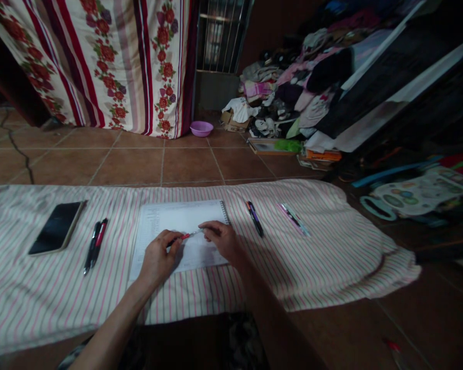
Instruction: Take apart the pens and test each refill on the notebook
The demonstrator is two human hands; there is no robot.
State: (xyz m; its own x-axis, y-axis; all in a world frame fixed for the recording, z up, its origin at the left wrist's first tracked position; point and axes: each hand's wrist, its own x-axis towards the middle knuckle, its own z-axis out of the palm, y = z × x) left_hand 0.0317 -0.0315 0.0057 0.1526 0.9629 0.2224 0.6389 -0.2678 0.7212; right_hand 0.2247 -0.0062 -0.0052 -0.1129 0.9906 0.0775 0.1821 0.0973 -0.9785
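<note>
Over an open spiral notebook [177, 214], both hands meet at a slim pen [185, 236] with a red section and a silver or clear end. Its dark end is pinched between the thumb and fingers of my left hand [161, 258]. At the silver end, the fingertips of my right hand [221, 239] close on the pen. Whether the pen is whole or in parts I cannot tell. To the left lie a black pen [92, 248] and a red and black pen [100, 241], side by side. Right of the notebook are dark pens [255, 220] and light pink and teal pens [294, 219].
A dark-screened phone [57, 228] rests at the left on a striped cloth [308, 267]. Beyond are a tiled floor [139, 156], a purple basin [201, 128], a floral curtain [127, 67] and a heap of clothes [293, 92]. A colourful plastic item [420, 190] stands at right.
</note>
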